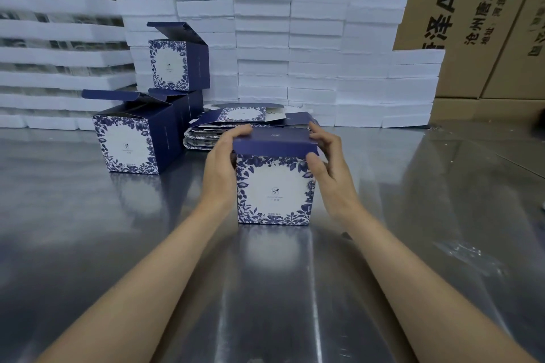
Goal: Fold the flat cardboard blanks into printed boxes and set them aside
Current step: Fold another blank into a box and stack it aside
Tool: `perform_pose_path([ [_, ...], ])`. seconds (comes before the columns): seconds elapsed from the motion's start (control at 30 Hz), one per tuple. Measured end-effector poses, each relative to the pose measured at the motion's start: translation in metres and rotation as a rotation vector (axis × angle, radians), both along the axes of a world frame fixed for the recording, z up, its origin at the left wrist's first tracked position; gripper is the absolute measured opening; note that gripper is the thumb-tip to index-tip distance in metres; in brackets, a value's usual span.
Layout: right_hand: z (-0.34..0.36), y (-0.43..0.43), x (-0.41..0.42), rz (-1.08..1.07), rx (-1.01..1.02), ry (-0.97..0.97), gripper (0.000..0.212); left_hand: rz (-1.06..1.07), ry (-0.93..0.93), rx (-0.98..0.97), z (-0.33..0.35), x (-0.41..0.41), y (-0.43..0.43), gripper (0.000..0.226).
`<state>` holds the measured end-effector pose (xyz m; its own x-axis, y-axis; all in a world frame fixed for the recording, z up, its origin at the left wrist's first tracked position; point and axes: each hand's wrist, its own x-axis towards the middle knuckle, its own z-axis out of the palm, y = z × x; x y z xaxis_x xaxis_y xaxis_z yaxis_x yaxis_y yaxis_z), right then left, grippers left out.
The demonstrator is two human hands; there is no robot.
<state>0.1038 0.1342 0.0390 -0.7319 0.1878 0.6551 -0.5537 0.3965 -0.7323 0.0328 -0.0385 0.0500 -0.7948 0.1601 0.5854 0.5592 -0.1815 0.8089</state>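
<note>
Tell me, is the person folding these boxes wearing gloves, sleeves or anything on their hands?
No. Both the left hand and the right hand are bare, with no gloves. Both forearms are uncovered all the way down to the bottom edge of the picture, so no sleeves show. No rings, watch, bracelet or tape can be seen on the fingers or wrists. The fingernails look short and plain.

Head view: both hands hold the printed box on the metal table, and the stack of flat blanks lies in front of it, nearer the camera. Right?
Not quite. In the head view the left hand and right hand do hold the printed box on the metal table, but the stack of flat blanks lies behind it, farther from the camera.
</note>
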Motion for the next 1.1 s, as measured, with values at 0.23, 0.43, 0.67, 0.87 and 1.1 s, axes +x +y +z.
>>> perform_pose_path([
  [0.23,0.0,0.003,0.0,-0.139,0.18,0.057,0.034,0.063,0.308,-0.265,-0.005,0.006,-0.003,0.024],
  [0.43,0.009,-0.003,0.0,-0.146,0.038,0.05,0.017,0.099,0.249,-0.244,0.007,0.016,0.001,0.011],
  [0.67,0.026,-0.015,0.003,-0.068,-0.189,0.049,0.012,0.014,0.027,-0.054,0.02,0.017,0.004,0.01],
  [0.87,0.032,-0.023,0.002,-0.034,-0.351,0.042,0.011,0.009,-0.021,0.006,0.021,0.014,0.005,0.016],
  [1.1,0.036,-0.027,0.005,-0.046,-0.337,0.048,0.009,-0.006,0.013,0.0,0.023,0.021,0.005,0.024],
])
